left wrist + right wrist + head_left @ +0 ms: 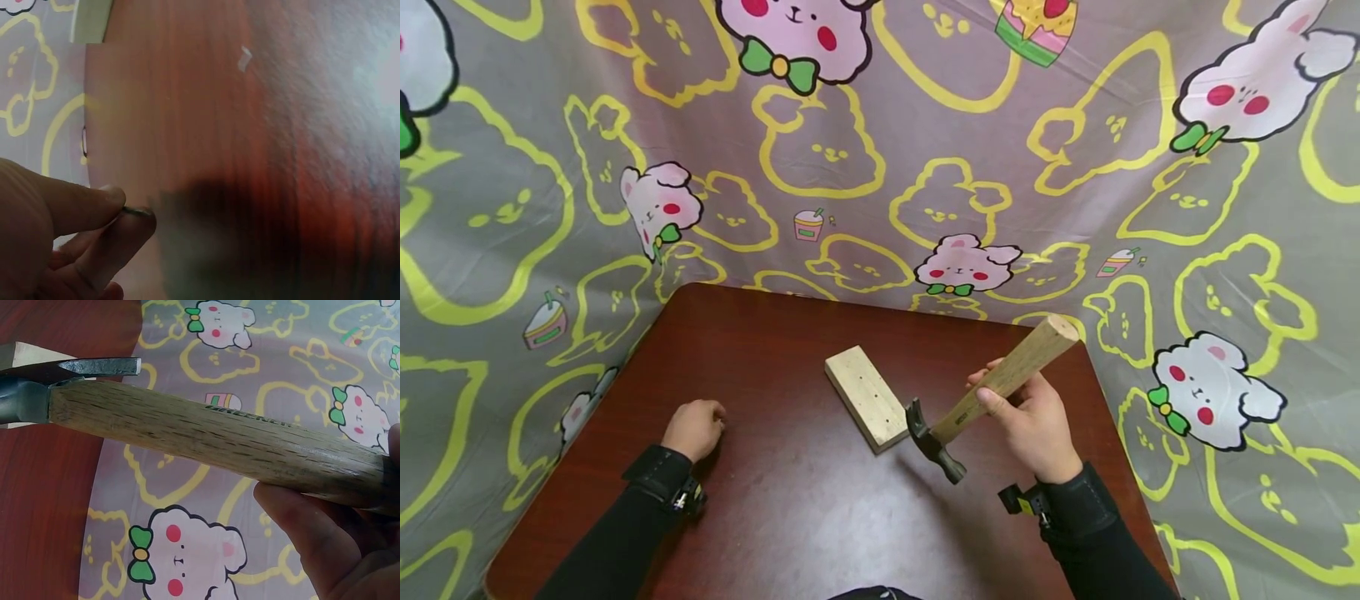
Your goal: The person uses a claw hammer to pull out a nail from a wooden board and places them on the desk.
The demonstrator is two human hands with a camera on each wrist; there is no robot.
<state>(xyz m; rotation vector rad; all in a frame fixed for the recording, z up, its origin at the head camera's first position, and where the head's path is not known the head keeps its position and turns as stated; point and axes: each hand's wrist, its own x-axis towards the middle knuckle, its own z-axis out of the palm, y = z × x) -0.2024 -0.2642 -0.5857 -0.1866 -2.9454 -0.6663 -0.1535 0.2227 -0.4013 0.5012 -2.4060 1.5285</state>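
My right hand point(1037, 425) grips a claw hammer point(1007, 367) partway along its wooden handle, thumb on top. The hammer's dark metal head points down and left, overlapping the near corner of a pale wooden block point(867, 396) in the head view. Several small dark spots mark the block's upper face as it lies on the table. Off to the block's left, my left hand point(694, 429) is low over the table. Its thumb and forefinger pinch a thin, short nail point(139, 211), seen in the left wrist view; most of the nail is hidden by the fingers.
The dark red-brown table point(760, 517) has a glossy top. Grey cloth point(835, 142) with yellow outlines and cartoon animals hangs behind it and along both sides. A small pale scrap point(244, 59) shows on the tabletop in the left wrist view.
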